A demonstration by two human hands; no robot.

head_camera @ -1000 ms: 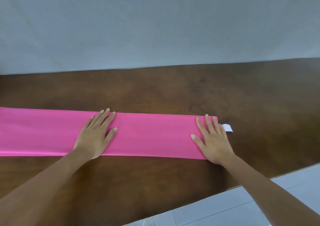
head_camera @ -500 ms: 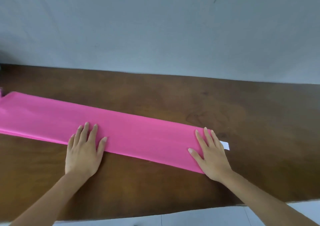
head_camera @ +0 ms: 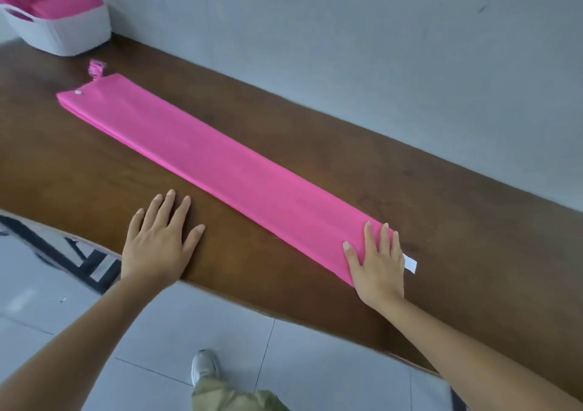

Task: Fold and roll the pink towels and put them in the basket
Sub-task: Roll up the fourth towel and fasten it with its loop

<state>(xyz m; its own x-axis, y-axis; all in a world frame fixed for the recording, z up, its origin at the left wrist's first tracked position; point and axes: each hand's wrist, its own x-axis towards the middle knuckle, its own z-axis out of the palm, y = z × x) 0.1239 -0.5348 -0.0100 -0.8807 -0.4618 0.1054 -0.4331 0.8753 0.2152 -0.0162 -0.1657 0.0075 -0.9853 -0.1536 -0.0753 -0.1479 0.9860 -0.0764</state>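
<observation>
Bare bench [head_camera: 457,215] wood:
- a band between the folded pink towel [head_camera: 220,161] and the wall [head_camera: 347,47];
- a wider patch to the right of my right hand [head_camera: 377,262];
- a near strip by the front edge, where my left hand [head_camera: 159,240] lies flat, apart from the towel.

Obstacles:
- the towel, running diagonally;
- the white basket [head_camera: 72,36] far left against the wall, holding pink rolls [head_camera: 60,0];
- my right hand, flat on the towel's near end.
</observation>
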